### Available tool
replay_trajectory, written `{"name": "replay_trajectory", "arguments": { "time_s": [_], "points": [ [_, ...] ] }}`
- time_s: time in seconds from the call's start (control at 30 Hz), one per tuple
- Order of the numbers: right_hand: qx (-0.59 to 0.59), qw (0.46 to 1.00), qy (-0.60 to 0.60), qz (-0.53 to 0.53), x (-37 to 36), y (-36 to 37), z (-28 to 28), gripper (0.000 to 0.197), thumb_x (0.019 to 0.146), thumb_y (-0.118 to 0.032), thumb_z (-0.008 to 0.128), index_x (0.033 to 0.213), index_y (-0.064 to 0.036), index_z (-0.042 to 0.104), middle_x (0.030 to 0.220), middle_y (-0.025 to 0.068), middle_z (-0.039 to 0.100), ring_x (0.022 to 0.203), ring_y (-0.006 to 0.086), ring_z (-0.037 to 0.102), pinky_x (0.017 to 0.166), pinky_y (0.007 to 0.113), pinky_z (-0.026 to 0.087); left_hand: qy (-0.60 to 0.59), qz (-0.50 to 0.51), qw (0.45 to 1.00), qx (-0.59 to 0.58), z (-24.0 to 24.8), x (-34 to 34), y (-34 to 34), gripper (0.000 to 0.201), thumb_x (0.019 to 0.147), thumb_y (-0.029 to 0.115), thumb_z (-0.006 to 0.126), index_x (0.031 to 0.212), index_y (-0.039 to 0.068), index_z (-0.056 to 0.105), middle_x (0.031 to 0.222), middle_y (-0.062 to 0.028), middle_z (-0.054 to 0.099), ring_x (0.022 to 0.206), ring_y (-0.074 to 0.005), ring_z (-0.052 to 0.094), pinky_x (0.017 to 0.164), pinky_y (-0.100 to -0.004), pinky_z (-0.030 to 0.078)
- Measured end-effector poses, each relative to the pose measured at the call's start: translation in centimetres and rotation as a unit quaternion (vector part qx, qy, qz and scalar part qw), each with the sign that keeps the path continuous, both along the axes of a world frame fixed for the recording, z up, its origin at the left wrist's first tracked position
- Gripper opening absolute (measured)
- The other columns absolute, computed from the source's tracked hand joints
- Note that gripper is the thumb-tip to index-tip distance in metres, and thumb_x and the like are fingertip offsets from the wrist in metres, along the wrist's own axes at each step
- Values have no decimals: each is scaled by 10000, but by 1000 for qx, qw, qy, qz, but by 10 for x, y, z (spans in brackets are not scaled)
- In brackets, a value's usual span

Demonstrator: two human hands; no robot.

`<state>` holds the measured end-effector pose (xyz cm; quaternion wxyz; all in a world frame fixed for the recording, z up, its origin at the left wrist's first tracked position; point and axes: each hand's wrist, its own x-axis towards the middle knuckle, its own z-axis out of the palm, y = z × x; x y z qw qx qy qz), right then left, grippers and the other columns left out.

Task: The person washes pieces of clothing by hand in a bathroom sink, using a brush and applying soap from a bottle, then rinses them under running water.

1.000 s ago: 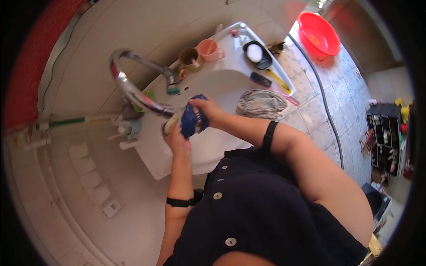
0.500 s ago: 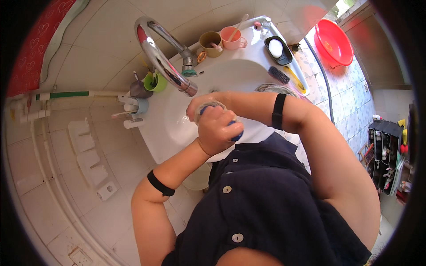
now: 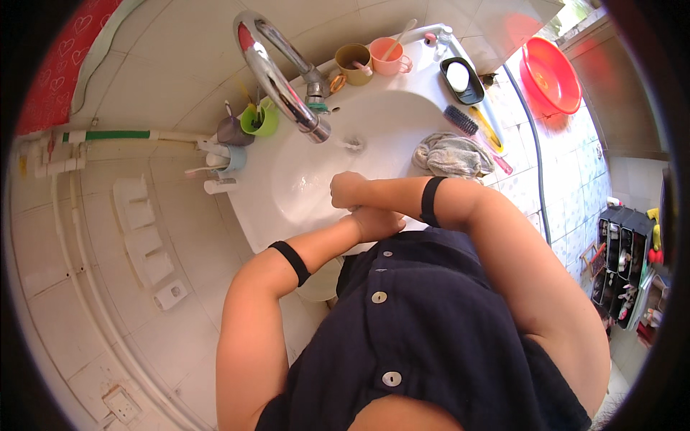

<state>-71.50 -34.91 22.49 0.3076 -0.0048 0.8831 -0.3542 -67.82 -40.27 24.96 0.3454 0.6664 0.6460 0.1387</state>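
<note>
Over the front of the white sink (image 3: pixel 287 158), my two hands are close together, almost touching. My right hand (image 3: pixel 348 190) is closed in a fist, knuckles to the left. Below it my left hand (image 3: pixel 381 223) bends to the right against the front of my dark shirt, its fingers curled and mostly turned from view. A sliver of something greyish shows between the hands, but what they hold is hidden. The curved chrome faucet (image 3: pixel 284 93) arches over the basin beyond them. On the sink's right side lies a crumpled grey cloth (image 3: pixel 453 155).
Along the sink's back stand an olive cup (image 3: pixel 353 65) and a pink cup (image 3: pixel 388 57). At the right are a black soap dish (image 3: pixel 471 90) with white soap and a dark-bristled brush (image 3: pixel 461 120). A green cup (image 3: pixel 260 121) stands left. A red basin (image 3: pixel 550 75) sits beyond.
My left hand has dropped toward my shirt and turned, and the blue thing with stringy mesh around it is now out of sight. The view has shifted, showing more of the grey cloth.
</note>
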Motion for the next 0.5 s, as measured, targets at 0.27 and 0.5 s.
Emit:
{"name": "replay_trajectory", "arguments": {
  "time_s": [0.27, 0.5],
  "points": [
    [-145, 973, -95, -154, -1, 1, -26, 236, 711, -212, 610, 872, -43, 648, 864, 131, 651, 797, 246, 624, 685, 357, 489, 51, -15, 987, 151, -16, -14, -36, 111, 706, 113, 514, 739, 58, 604, 770, -106, 596, 751, -277, 557, 721, -397, 422],
    [-235, 891, 27, -387, 87, 109, -45, 364, 782, -266, 629, 1087, -82, 558, 1091, 105, 572, 1031, 249, 525, 871, 338, 417, 131, 602, 718, 325, 50, -66, -151, 273, 625, -20, 657, 829, 25, 483, 774, -58, 468, 755, -215, 497, 698, -313, 428]
  ]
}}
